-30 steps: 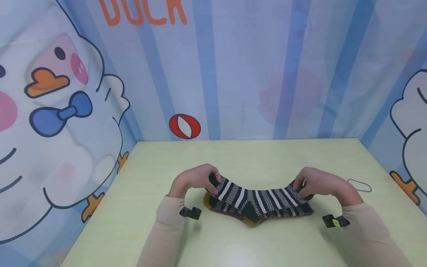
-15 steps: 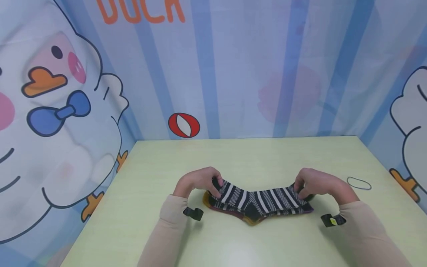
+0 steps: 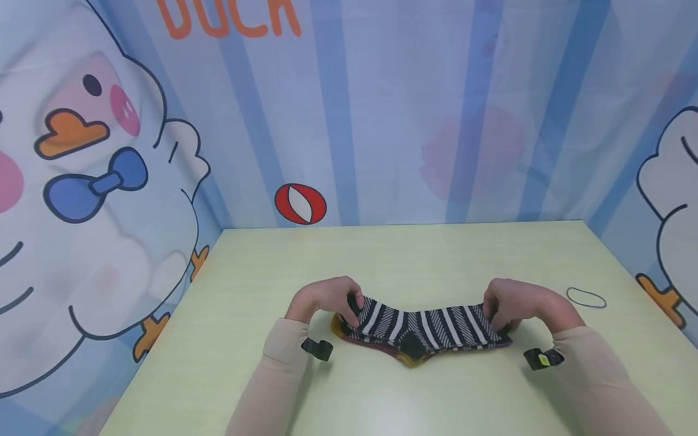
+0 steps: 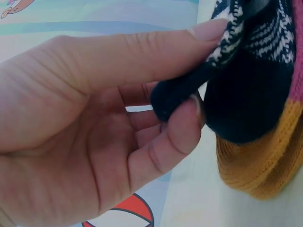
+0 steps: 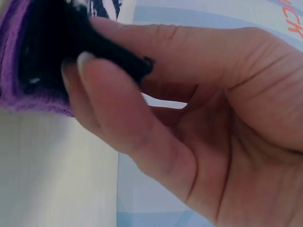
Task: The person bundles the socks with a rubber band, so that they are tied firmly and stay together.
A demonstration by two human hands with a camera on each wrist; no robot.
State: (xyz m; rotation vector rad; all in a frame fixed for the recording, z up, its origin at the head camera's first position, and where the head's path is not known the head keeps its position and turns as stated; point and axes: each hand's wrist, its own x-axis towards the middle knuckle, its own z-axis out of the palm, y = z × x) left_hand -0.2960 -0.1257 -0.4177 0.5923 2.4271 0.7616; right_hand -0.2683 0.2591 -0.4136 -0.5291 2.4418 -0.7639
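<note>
A black-and-white striped sock [image 3: 436,324] lies stretched between both hands, on top of other socks with a mustard toe [image 4: 255,175] and a purple cuff [image 5: 47,103]. My left hand [image 3: 329,295] pinches its black toe end between thumb and fingers. At the opposite end, my right hand [image 3: 515,300] pinches the dark cuff. Both wrist views show the pinched ends lifted a little off the layers below. In the head view, the dark heel points toward me, with a mustard heel [image 3: 410,361] peeking out beneath it. How many socks are stacked is hidden.
A thin grey loop [image 3: 591,307] lies on the pale table [image 3: 392,399] beyond my right wrist. A printed curtain [image 3: 382,121] with cartoon ducks closes off the back and both sides.
Both hands have lowered slightly with the striped sock, and it now lies flatter over the socks beneath. The left hand has shifted a little to the right. Both pinches have stayed.
</note>
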